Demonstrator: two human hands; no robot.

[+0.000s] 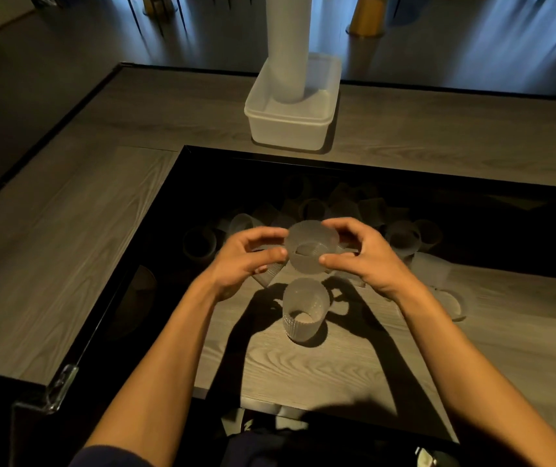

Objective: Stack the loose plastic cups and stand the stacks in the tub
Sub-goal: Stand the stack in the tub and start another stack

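Held cup (310,251): you have it in the air between both hands, mouth towards you. Your left hand (246,261) pinches its left side with thumb and curled fingers, and your right hand (367,257) does the same on the right. Whether it is one cup or a few nested, I cannot tell.

Just below it an upright cup (303,311) stands on the table, mouth up and apart from the held one, so nesting the two looks like the step in hand.

Progress: early to middle, by my reading. One tall stack (288,45) already stands in the tub (286,126) at the far edge, leaning on its back left corner. Many loose cups (337,207) lie tumbled beyond your hands, with a few more (452,301) at your right wrist. Most of the stacking is still to do.

Surface: grey wood-grain table (67,230) with black edging. The cups lie on a lower panel, half in deep shadow, so the count is uncertain.

Room: dim, with a dark floor (50,62) beyond the table and a yellow stand (369,15) at the far right.
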